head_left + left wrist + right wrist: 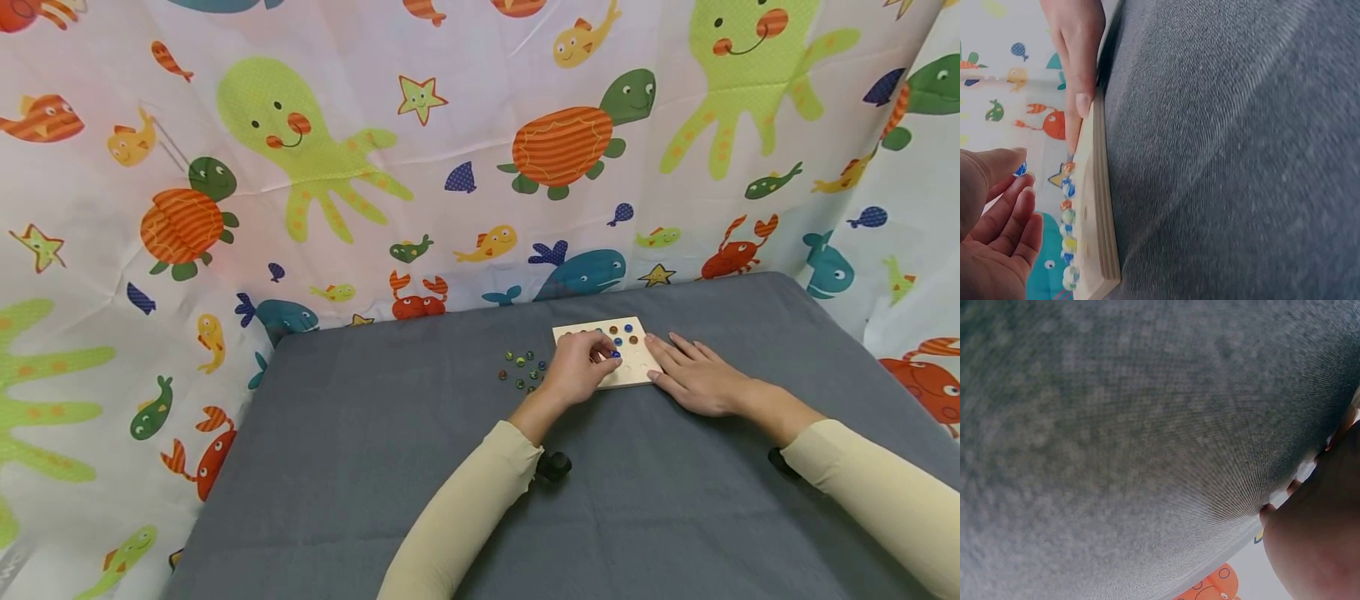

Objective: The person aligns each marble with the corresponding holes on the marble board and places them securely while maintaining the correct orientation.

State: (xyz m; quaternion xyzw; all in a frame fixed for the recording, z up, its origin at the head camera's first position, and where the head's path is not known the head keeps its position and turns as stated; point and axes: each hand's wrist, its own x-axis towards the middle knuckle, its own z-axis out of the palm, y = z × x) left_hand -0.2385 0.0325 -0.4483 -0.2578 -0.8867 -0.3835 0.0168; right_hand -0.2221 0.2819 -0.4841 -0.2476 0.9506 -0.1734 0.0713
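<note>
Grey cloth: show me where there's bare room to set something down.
The grey cloth is bare from the loose marbles leftward to its edge, and between the left sleeve and right sleeve. It is crowded around the wooden board: the left hand pinches a blue marble above it, and the right hand rests at its right edge.

No readable text, labels, brands, numbers or signs in any view. Curtain (465, 212): printed sea animals and stars, no legible lettering. Board (637, 358): plain wood, nothing readable on face or edge. Marbles (521, 362): coloured, no legible marks. Surface (360, 467): grey cloth, nothing readable. Sleeves (465, 510): plain. Black device (553, 467) by one cuff: too small for markings.
</note>
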